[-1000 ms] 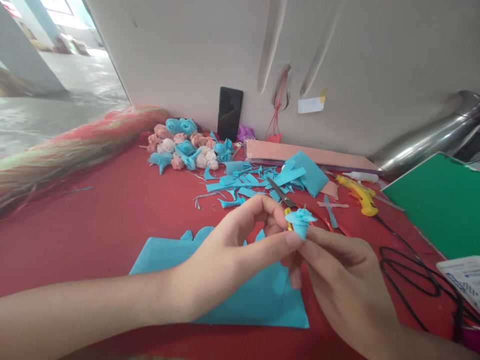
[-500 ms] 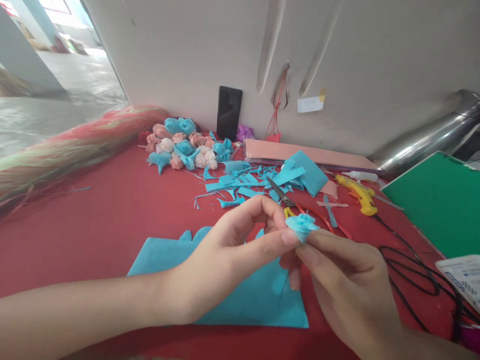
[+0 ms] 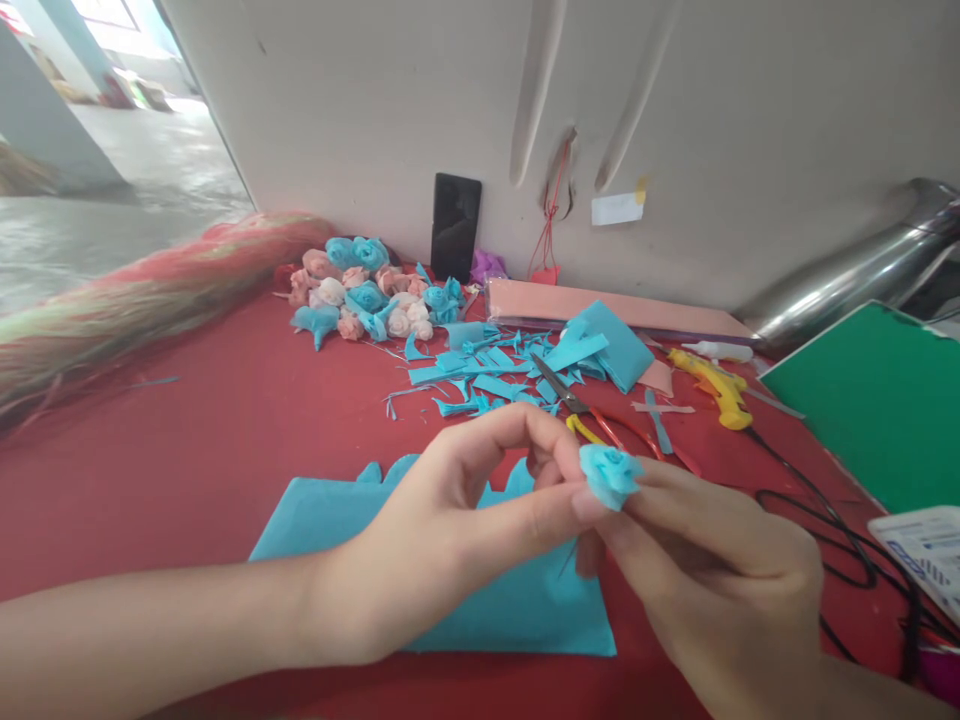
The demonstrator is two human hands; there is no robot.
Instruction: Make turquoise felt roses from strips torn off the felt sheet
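Observation:
A small blue paper flower [image 3: 611,474] is pinched between both hands right of centre, its ruffled top tilted toward the camera. My left hand [image 3: 487,510] grips its left side between thumb and index finger. On its right and lower side, the thumb and fingertips of my right hand [image 3: 712,560] are closed on it. A thin dark strand hangs below the left fingers. Underneath the hands, a blue paper sheet [image 3: 322,515] lies on the red table [image 3: 187,450], partly covered by my left hand and forearm.
Finished blue, pink and white flowers [image 3: 367,295] are heaped at the back. Blue scraps [image 3: 472,370], open scissors [image 3: 559,382] and a yellow glue gun [image 3: 712,385] with a black cord lie beyond the hands. A black phone [image 3: 455,228] leans on the wall. A green board [image 3: 877,400] is at right.
The flower has tipped so more of its ruffled top shows, and it sits slightly lower and to the right. My right hand has shifted a little rightward, still gripping.

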